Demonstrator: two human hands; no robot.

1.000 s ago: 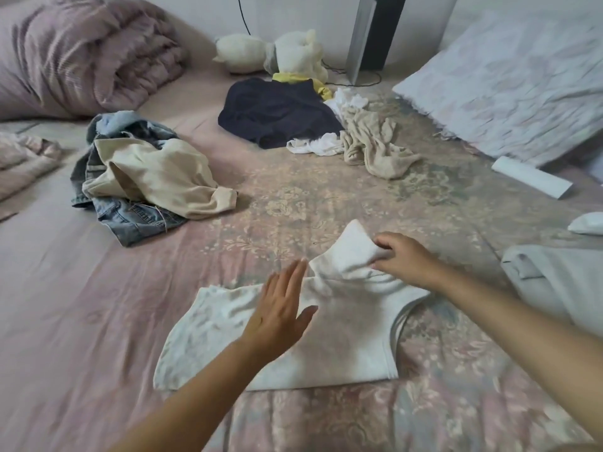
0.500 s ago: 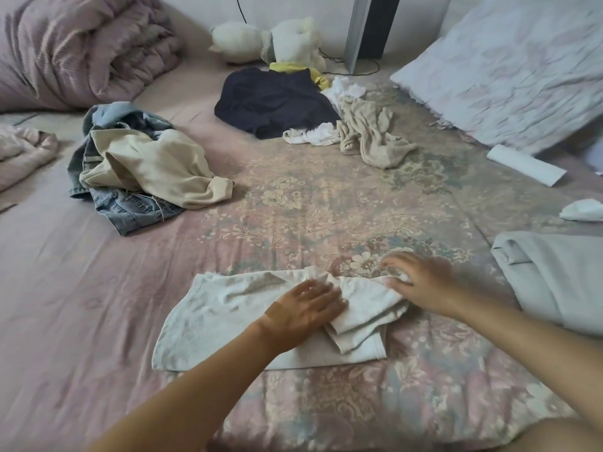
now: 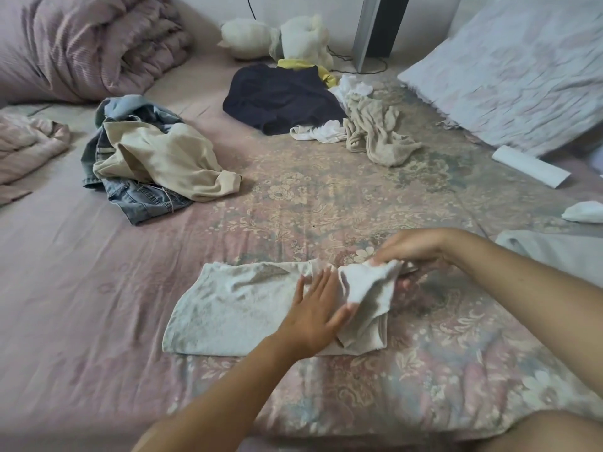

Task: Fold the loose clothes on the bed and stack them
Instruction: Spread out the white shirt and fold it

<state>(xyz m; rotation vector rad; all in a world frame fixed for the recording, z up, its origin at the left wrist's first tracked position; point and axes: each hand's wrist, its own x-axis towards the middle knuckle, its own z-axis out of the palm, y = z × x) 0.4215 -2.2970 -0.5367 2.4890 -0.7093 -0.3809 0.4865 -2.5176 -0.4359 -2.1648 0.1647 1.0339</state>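
**Folding a pale garment on a cluttered bed**

A wide bed, covered in a faded pink floral spread, fills the view. All places below are given relative to the pale garment, which lies flat on the spread near the person, in the lower middle of the view.

Far beyond the garment to the left sits a rolled pink quilt; far beyond to the right leans a large pale pillow. Beyond and left of the garment lies a loose heap of a cream top over denim jeans. Straight beyond it are a dark navy garment and, beside that, a crumpled beige piece. To its right, a light grey cloth lies at the edge of view.

The left hand rests flat with straight fingers on the garment's middle, pressing it down. The right hand pinches the garment's right end, which is lifted off the spread and bunched.

Judging from this, the step in hand is folding the garment's right portion over, with the left hand marking the crease. The next move probably calls for carrying the pinched end leftward across the flat hand's line, laying it down smoothly, and sliding the left hand clear. Several loose pieces remain unfolded, so the task looks to be at an early stage.
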